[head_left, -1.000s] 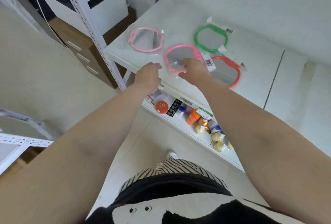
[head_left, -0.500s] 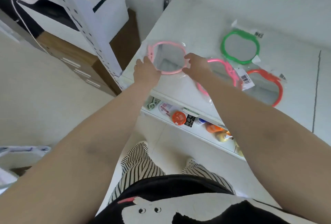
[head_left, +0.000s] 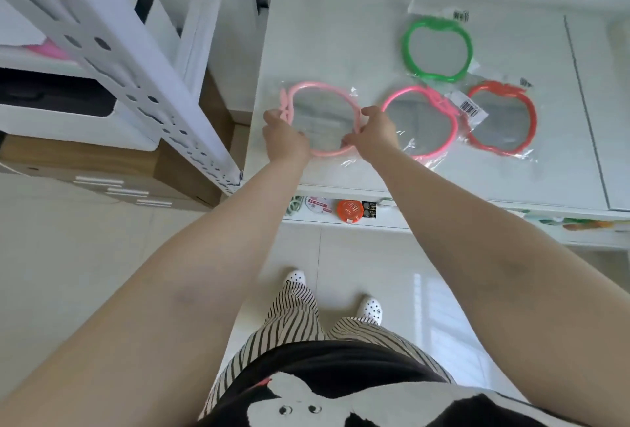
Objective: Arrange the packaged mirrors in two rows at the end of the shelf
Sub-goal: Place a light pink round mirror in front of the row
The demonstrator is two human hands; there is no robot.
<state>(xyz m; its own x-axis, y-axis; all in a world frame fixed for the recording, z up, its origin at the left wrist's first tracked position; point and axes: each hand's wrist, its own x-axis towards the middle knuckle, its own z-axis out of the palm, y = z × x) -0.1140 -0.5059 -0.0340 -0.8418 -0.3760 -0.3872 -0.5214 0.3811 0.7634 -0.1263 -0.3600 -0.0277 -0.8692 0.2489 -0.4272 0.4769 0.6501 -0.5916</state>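
you have four packaged mirrors on the shelf (head_left: 341, 34): one pale pink mirror (head_left: 320, 92), one bright pink mirror (head_left: 421, 119), one green mirror (head_left: 438, 49), one red mirror (head_left: 501, 119); two hands: left hand (head_left: 284, 135), right hand (head_left: 373, 131); two white shoes (head_left: 296, 276) on the floor.

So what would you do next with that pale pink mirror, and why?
Probably slide the pale pink mirror back, level with the green mirror. Both hands, left hand and right hand, grip it in the front row, and the back row holds only green.
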